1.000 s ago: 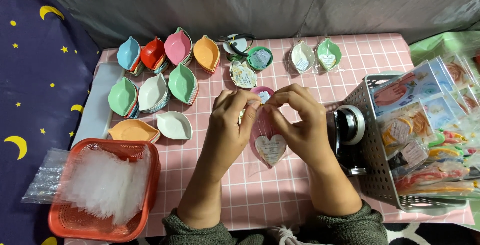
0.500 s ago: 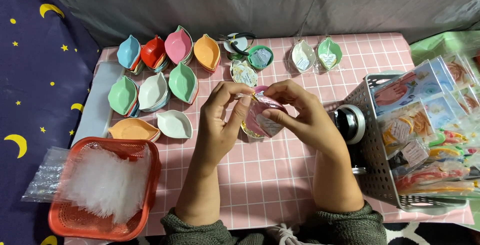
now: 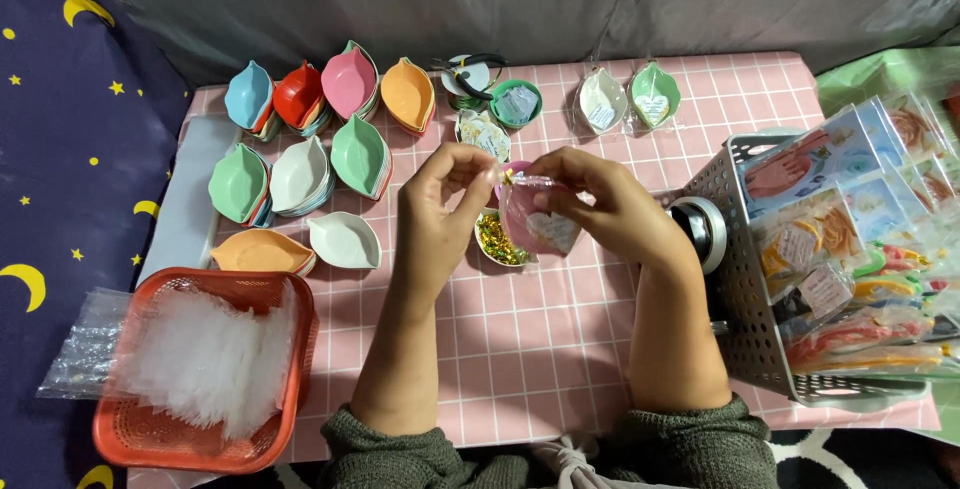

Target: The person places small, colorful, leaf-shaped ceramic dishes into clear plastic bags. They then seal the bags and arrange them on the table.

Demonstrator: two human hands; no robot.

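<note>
The bagged pink dish (image 3: pixel 538 224) now sits higher; left hand (image 3: pixel 437 204) and right hand (image 3: pixel 600 207) pinch its gathered neck, tie (image 3: pixel 512 178) on, twisting unfinished.

A: Any pkgs or labels on the table?

B: Yes. Pink leaf-shaped dish in a clear bag (image 3: pixel 535 221), w/ a white heart label, held up at centre betw. left hand (image 3: pixel 437 211) and right hand (image 3: pixel 610 211). Two bagged dishes at the far edge: white one (image 3: pixel 601 101) and green one (image 3: pixel 655 96), each w/ a pale heart label.

A: Right side?

B: Grey mesh basket (image 3: pixel 748 309) full of flat clear packs (image 3: pixel 850 239), colourful contents, small white tags.

A: Left?

B: Red basket (image 3: pixel 120 439) w/ a stack of empty clear bags (image 3: pixel 205 359).
</note>
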